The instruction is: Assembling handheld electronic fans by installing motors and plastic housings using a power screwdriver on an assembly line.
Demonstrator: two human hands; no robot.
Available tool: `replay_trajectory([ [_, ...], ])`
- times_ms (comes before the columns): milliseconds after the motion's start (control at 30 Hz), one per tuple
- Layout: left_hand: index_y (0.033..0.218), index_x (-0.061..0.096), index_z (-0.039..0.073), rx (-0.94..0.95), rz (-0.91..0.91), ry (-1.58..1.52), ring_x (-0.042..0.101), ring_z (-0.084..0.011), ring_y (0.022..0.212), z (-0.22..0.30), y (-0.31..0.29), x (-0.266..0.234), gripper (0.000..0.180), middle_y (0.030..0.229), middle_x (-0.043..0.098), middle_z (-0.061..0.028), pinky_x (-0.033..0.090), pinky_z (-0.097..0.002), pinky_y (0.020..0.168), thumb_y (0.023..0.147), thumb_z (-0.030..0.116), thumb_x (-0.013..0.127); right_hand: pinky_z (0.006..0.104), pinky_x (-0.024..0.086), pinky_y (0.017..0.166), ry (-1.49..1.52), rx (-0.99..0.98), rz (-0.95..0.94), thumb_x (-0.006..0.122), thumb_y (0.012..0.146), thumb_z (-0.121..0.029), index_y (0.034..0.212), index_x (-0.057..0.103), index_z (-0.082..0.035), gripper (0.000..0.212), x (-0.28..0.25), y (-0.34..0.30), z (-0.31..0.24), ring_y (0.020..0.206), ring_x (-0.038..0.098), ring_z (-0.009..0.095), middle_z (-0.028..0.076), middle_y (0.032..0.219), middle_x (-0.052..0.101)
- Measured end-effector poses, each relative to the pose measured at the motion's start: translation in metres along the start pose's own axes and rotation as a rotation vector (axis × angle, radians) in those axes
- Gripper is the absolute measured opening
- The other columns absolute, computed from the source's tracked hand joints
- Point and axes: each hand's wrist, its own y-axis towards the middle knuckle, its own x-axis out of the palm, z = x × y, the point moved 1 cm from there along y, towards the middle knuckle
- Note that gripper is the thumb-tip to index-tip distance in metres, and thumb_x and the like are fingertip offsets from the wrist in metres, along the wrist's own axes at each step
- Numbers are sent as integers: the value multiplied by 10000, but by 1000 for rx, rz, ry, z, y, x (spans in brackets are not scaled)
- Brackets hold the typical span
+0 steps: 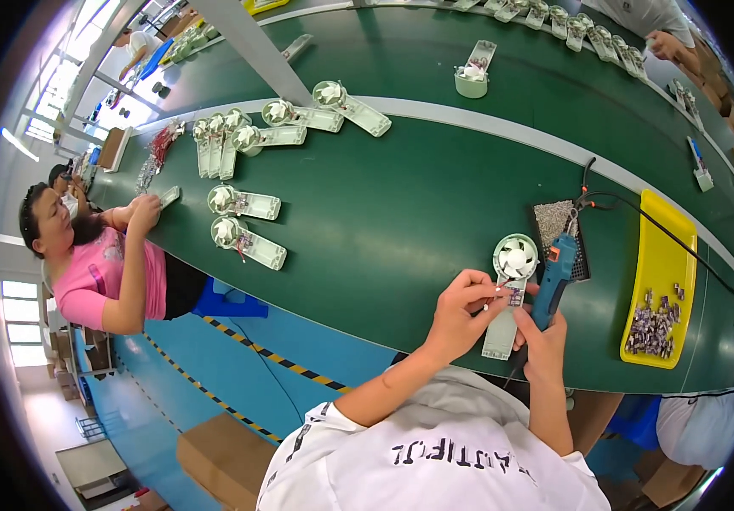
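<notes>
The left hand (462, 312) slants in from 7 o'clock, fingertips pinched at the fan (516, 257) at 4 o'clock; I can't tell on what. The right hand (546, 342), from 6 o'clock, curls beside it, grip hidden.

I'm in a factory: long green tables (367, 221), matching little fans (278, 111) upper left, striped tape (278, 355) lower left.

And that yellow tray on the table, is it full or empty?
Neither: the yellow tray is partly filled. Small parts lie heaped toward its near end, while its far end shows bare yellow.
</notes>
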Motion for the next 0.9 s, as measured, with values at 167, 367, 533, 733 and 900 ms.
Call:
replay_trajectory([
  [167,1071,760,0,0,28,38,550,-54,848,12,1,-10,183,1062,533,-15,485,-207,696,899,-50,720,222,429,471,-3,-6,-60,725,897,-18,1288,550,37,432,15,3,-6,545,541,71,69,871,661],
  [367,1052,759,-19,64,110,85,584,-78,872,19,2,-35,163,1058,546,-34,505,-215,688,895,-49,725,226,417,462,-34,-51,-180,708,909,-18,1278,540,12,407,42,14,-3,539,531,64,59,841,658],
  [533,1028,764,-18,90,178,43,593,-87,902,26,-2,-62,152,1069,547,-38,526,-228,753,891,-65,719,222,415,465,5,-52,-273,709,911,-16,1241,535,1,374,72,13,0,538,528,64,50,824,641],
  [733,1170,655,-5,49,181,-80,616,-130,977,29,0,-86,321,1065,557,-45,529,-257,825,868,-80,733,221,412,467,-17,-21,-270,739,903,-37,1221,545,-20,373,95,21,15,542,526,61,27,814,609],
  [900,1264,565,-8,57,233,-84,644,-169,1038,32,1,-94,423,1130,530,-74,564,-291,881,876,-104,702,228,426,470,-16,-8,-344,749,905,-56,1240,527,-1,405,104,25,15,555,532,62,31,822,618],
])
